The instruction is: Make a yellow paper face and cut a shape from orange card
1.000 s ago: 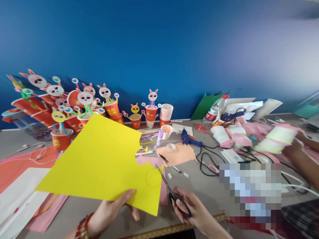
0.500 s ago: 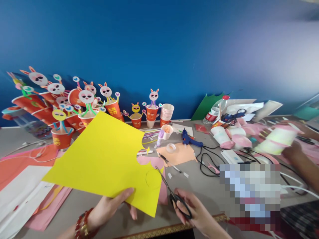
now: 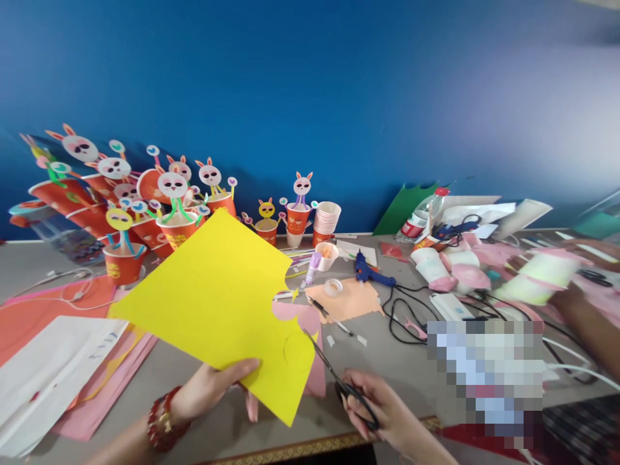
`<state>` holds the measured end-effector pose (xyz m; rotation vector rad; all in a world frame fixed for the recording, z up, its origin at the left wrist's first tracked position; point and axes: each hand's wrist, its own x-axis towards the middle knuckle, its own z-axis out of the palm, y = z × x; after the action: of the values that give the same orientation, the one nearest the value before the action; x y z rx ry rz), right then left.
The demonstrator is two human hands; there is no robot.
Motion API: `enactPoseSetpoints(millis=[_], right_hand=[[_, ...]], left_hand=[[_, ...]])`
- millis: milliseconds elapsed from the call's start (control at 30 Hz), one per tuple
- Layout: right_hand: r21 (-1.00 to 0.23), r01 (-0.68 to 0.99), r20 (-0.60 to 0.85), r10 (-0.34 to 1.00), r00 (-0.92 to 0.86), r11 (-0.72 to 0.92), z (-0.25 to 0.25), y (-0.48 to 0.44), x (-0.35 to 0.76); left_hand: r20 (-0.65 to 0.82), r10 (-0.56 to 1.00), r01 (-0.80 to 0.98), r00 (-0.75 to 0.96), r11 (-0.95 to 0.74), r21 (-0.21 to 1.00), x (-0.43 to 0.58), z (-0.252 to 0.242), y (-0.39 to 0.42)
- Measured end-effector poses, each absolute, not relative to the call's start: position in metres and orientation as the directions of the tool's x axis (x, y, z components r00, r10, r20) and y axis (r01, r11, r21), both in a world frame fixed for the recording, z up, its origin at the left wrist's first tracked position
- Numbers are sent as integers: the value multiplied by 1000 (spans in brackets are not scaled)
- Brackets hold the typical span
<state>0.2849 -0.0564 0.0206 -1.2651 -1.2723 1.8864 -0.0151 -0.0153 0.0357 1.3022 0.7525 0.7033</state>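
Observation:
A large yellow sheet of card is pinched at its lower edge by my left hand, thumb on top and fingers beneath. Rounded bites are cut from its right edge, and a drawn circle shows near that edge. My right hand is wrapped round the black handles of a pair of scissors. The tips of the blades lie at the card's right edge, beside the drawn circle. Under the card, part of a pink sheet shows on the table.
Red paper cups with rabbit figures stand along the back left. A blue glue gun, a peach sheet, a glue stick and a pen lie mid-table. At right, another person's hand is by white-and-pink cups.
The yellow card has turned slightly, its left corner lifting and shifting right. My right hand with the scissors has moved slightly right and down.

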Motion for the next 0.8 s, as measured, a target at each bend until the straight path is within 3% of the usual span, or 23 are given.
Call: enactPoseSetpoints(millis=[300,800], right_hand=[[-906,134,-416,788,-454,-402,19,-55,291],[-906,85,-402,783,-475,-414,23,-53,290]], left_hand=[[-102,753,11,650,125,992,-25,38,-8],[-102,751,32,652,108,994,-30,25,-2]])
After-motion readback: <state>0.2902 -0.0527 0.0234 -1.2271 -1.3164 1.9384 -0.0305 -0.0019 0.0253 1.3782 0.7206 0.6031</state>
